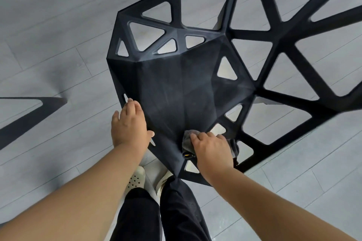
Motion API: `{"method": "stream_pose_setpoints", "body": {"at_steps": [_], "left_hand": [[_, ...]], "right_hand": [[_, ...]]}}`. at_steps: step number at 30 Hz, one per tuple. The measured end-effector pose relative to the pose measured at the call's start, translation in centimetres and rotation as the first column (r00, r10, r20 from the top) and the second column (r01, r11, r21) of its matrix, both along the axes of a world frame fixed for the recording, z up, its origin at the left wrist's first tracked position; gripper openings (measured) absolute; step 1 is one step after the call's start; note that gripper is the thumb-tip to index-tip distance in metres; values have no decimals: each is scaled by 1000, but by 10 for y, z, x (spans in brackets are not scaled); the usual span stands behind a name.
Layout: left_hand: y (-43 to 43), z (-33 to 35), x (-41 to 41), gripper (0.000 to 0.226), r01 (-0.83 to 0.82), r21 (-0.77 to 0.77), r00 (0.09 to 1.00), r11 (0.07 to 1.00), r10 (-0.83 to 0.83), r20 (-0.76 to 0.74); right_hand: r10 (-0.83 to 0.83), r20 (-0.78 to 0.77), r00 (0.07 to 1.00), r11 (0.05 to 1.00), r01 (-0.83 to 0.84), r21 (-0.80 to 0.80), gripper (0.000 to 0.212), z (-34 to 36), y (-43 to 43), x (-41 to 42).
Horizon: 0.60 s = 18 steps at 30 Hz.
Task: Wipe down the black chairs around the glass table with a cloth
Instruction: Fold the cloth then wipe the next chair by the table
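Right hand (211, 148): fingers slightly spread, pressed grey cloth (187, 139) beneath them onto the black chair (182, 84) seat. Left hand (129, 123): fingers together, rested flat on the seat rim.

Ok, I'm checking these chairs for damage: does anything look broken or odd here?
Nothing broken or askew. The black chair has a pale dusty haze on its seat; the right hand presses the grey cloth at its near edge.
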<state>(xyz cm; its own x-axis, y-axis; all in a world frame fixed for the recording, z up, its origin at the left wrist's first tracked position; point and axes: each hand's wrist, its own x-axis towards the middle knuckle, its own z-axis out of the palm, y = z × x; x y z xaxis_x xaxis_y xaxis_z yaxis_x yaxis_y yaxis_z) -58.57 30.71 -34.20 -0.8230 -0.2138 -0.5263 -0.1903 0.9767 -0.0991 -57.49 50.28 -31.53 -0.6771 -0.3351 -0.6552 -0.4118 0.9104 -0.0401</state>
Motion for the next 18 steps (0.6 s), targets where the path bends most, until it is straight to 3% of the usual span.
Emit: {"method": "stream_pose_setpoints", "body": {"at_steps": [7,11,16,18], "left_hand": [[-6,-5,6,93,-7,54,999,999,9,-37],[-13,-5,12,91,-8,143,998,990,18,-67],[-33,-6,32,65,-22,273,985,962,68,-160],[-39,-6,45,60,-28,286,989,958,68,-130]], "right_hand": [[99,38,994,995,-99,-4,63,7,-28,44],[40,30,999,999,-40,-15,67,2,-39,73],[-31,-17,999,999,31,-15,66,3,-48,87],[-47,-4,999,999,47,-14,69,1,-55,102]]}}
